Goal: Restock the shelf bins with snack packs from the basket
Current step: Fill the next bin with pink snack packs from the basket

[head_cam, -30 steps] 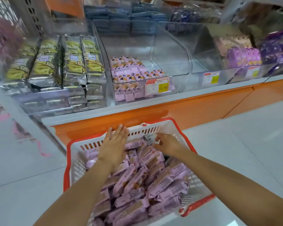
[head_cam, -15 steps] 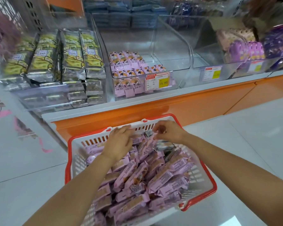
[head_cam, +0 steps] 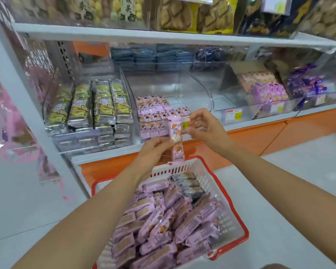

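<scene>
While the left hand pinches a slim pink foil snack pack by its lower half, the pack stands almost upright, its long axis vertical, just above the far wall of the white plastic basket with the red rim. The right hand hovers at the pack's upper end with half-curled fingers. A sliver of yellow price label shows between its fingertips and the wrapper, so it appears to hold nothing. More pink packs are heaped in the basket below both forearms.

The clear acrylic shelf bin lies straight ahead of the hands, beyond the held pack and slightly higher. Its rows of matching pink packs fill the left part, nearer the left hand, while bare floor shows toward the right. Stocking likely calls for a short forward reach over the bin's front lip, with the pack kept upright to match those rows.
</scene>
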